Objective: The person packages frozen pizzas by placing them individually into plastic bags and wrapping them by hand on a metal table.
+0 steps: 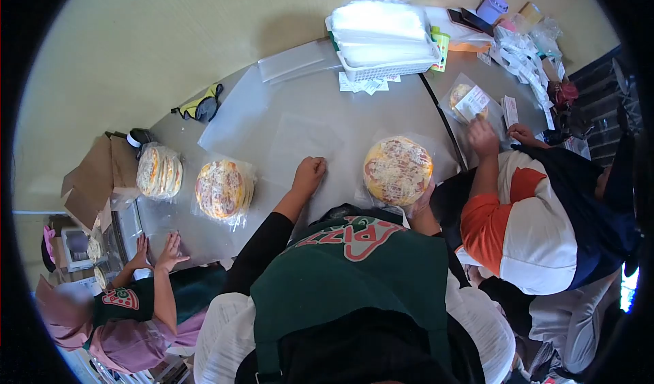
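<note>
Bagged pizza: topped round (398,171) on the near side of the grey table (368,115), right of centre, directly before the wearer.
Right hand: grasps the pizza's near right edge (420,201); fingers along the rim, the rest partly hidden, so finger spread underneath cannot be told.
Left hand: rests low over the tabletop (310,173), well apart from the pizza; fingers curled inward. Cannot tell whether they pinch anything.
Clear plastic bag: lies flat (306,135) just beyond the left hand; contact with the fingers unclear.
Open room: grey surface between left hand and pizza, and beyond the pizza up to the white basket (392,69).
Left limit: pizza stack in plastic (221,190), well apart from the left hand; second pizza stack (160,171) farther left, near a cardboard box (92,180).
Right limit: dark table seam (444,120) near the pizza; past it, a co-worker's hand (483,137) at a small labelled packet (460,94).
Near-left edge: another co-worker's hands (170,253), fingers spread on the table.
</note>
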### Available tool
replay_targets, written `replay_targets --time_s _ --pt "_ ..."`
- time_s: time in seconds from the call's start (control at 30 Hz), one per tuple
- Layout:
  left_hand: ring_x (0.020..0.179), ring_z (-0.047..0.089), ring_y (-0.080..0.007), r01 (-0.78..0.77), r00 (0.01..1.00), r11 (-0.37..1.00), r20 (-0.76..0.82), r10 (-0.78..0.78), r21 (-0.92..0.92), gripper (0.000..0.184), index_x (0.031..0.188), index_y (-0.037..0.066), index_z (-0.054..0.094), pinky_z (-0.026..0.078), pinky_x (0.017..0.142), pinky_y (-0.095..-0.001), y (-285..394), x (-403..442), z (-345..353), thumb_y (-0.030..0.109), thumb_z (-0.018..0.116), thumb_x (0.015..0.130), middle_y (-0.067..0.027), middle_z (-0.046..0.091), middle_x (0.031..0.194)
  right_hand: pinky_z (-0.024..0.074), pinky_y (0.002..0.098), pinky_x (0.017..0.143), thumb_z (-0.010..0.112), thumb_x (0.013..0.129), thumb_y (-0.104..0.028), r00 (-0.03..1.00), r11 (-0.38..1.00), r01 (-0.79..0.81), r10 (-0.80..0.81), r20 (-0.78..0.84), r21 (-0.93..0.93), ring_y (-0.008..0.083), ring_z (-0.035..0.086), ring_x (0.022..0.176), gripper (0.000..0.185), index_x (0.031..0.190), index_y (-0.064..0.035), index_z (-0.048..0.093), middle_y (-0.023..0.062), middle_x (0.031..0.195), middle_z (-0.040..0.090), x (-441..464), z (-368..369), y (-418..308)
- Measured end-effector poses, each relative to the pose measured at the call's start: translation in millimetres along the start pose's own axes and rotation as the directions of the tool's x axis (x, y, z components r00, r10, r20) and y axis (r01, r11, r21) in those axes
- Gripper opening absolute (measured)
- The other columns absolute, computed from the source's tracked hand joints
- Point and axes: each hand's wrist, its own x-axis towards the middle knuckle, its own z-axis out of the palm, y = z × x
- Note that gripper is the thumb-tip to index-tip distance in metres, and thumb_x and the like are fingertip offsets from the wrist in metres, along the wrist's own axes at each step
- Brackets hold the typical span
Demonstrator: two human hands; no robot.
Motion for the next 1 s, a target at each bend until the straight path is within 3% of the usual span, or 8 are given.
replay_targets --time_s 0.13,0.23,0.43,0.73,0.83,0.9,0.97,1.0 --pt "0.080 0.056 -0.0335 0.246 0.966 0.931 0.146 -0.213 -0.269 0.020 0.092 0.001 0.056 0.044 0.069 -0.0421 14.7 -3.2 -7.5 0.019 0.051 0.085 -0.0187 0.057 0.077 0.0425 0.0469 0.093 0.033 0.089 -0.041 0.999 0.999 -0.040 0.040 0.000 0.005 0.0332 0.052 0.109 0.055 0.126 -0.0022 0.043 0.0171 0.123 0.051 4.6 5.5 10.5" --pt "0.084 0.057 -0.0327 0.161 0.986 0.981 -0.019 -0.164 -0.108 0.015 0.093 0.002 0.055 0.046 0.069 -0.0411 42.1 -11.1 -15.1 0.011 0.050 0.082 -0.0184 0.058 0.081 0.0425 0.0467 0.093 0.034 0.089 -0.041 0.998 0.998 -0.069 0.069 0.012 0.009 0.0332 0.052 0.109 0.054 0.126 -0.0022 0.043 0.0171 0.123 0.051 8.9 10.9 17.4" --pt "0.088 0.056 -0.0315 -0.346 0.880 0.841 -0.168 0.445 0.416 0.028 0.100 0.002 0.053 0.049 0.073 -0.0374 36.7 -7.7 -10.5 0.000 0.053 0.072 -0.0143 0.055 0.099 0.0425 0.0466 0.093 0.034 0.089 -0.040 0.993 0.993 -0.114 0.113 0.045 0.013 0.0332 0.052 0.109 0.054 0.127 -0.0021 0.043 0.0171 0.123 0.051 16.8 16.8 19.5" --pt "0.097 0.050 -0.0324 -0.241 0.891 0.852 -0.241 0.384 0.465 0.029 0.100 0.003 0.057 0.045 0.083 -0.0363 41.8 7.7 -31.5 0.003 0.055 0.071 -0.0157 0.051 0.110 0.0423 0.0466 0.093 0.034 0.089 -0.040 0.958 0.964 -0.265 0.261 0.118 0.022 0.0335 0.052 0.109 0.054 0.127 -0.0020 0.043 0.0173 0.123 0.050 34.9 30.2 40.1" --pt "0.099 0.050 -0.0338 -0.255 0.906 0.918 -0.256 0.336 0.303 0.037 0.104 0.000 0.055 0.043 0.085 -0.0387 34.9 16.7 -38.0 0.007 0.059 0.068 -0.0188 0.051 0.109 0.0422 0.0467 0.093 0.034 0.089 -0.040 0.930 0.940 -0.342 0.336 0.149 0.017 0.0336 0.052 0.109 0.054 0.127 -0.0020 0.042 0.0174 0.123 0.050 38.0 36.5 55.1" --pt "0.099 0.050 -0.0343 -0.078 0.980 0.997 -0.181 0.079 0.013 0.036 0.104 0.002 0.056 0.044 0.084 -0.0381 35.4 36.0 -44.8 0.008 0.059 0.068 -0.0191 0.051 0.109 0.0422 0.0467 0.093 0.035 0.089 -0.040 0.907 0.918 -0.395 0.386 0.167 0.023 0.0336 0.052 0.109 0.054 0.127 -0.0019 0.042 0.0174 0.123 0.050 39.3 38.8 65.4" --pt "0.098 0.050 -0.0334 -0.227 0.902 0.901 -0.270 0.338 0.368 0.036 0.105 0.004 0.055 0.043 0.083 -0.0383 40.1 34.2 -51.0 0.011 0.058 0.070 -0.0160 0.052 0.110 0.0421 0.0467 0.094 0.035 0.089 -0.039 0.886 0.900 -0.436 0.424 0.187 0.023 0.0337 0.052 0.109 0.054 0.127 -0.0019 0.042 0.0174 0.124 0.050 39.9 40.5 76.2" --pt "0.098 0.050 -0.0327 -0.209 0.885 0.917 -0.333 0.326 0.340 0.037 0.106 0.004 0.055 0.042 0.084 -0.0388 42.5 33.6 -51.4 0.013 0.058 0.071 -0.0150 0.052 0.110 0.0421 0.0467 0.094 0.035 0.089 -0.039 0.873 0.888 -0.459 0.446 0.198 0.028 0.0337 0.052 0.109 0.054 0.127 -0.0019 0.042 0.0175 0.124 0.050 40.7 41.8 82.8"
